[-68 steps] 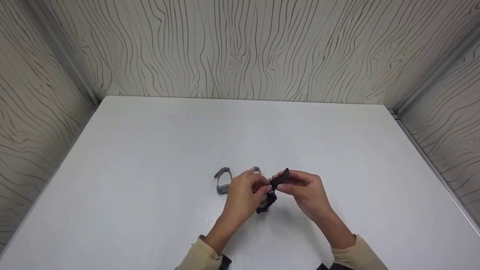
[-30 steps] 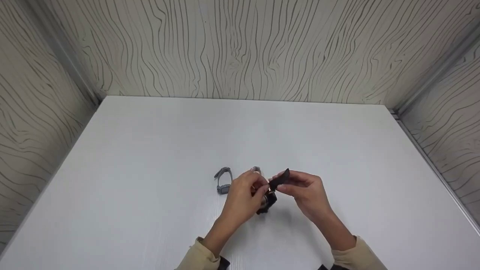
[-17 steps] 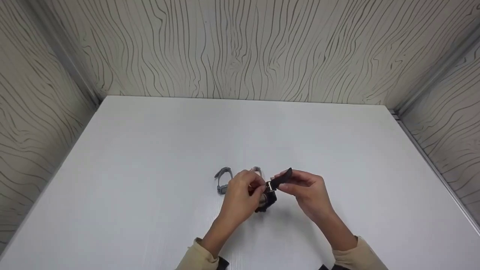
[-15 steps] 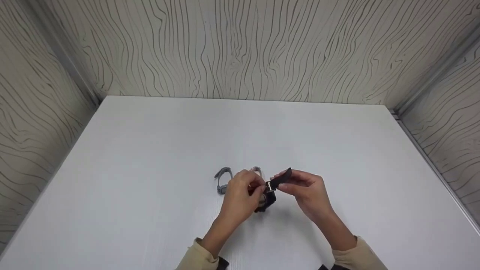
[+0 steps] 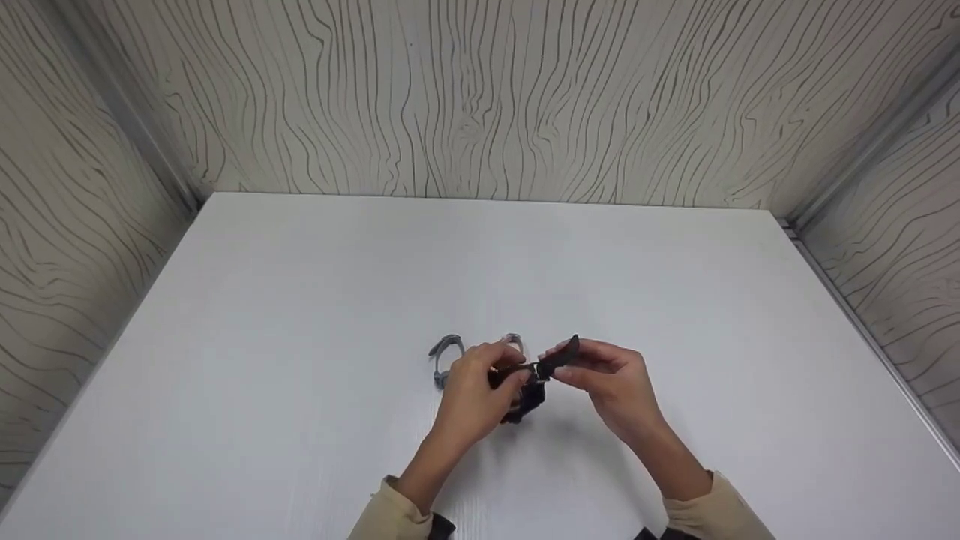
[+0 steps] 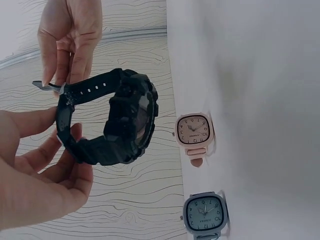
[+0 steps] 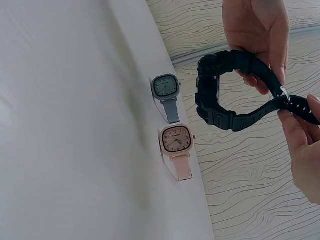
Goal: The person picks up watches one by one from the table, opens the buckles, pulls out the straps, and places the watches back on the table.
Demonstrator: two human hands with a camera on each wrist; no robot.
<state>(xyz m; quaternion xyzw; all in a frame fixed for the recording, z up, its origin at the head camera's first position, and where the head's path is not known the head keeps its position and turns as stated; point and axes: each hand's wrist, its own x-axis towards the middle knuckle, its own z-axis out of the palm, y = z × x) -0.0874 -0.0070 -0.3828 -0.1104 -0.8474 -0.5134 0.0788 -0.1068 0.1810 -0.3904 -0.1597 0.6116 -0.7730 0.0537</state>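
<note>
A black wristwatch (image 5: 530, 401) with a chunky case is held up in both hands, its strap forming a loop. My left hand (image 5: 469, 394) grips the buckle-side strap (image 6: 90, 151) between thumb and fingers. My right hand (image 5: 616, 382) pinches the holed strap end (image 7: 300, 106) close to the metal buckle (image 7: 285, 92). The holed strap passes at the buckle, with its free tip sticking out beyond it in the left wrist view. Whether the pin sits in a hole cannot be made out. The watch face is turned mostly sideways in both wrist views.
A grey-blue watch (image 5: 448, 360) and a pink watch (image 7: 176, 140) stand on the white table (image 5: 300, 337), just beyond my left hand. Both have squarish faces. Wood-grain panels (image 5: 465, 97) enclose the table at the back and sides.
My left hand has shifted slightly left, and the watch case has swung left with it. The right hand has moved only slightly, still pinching the strap end.
</note>
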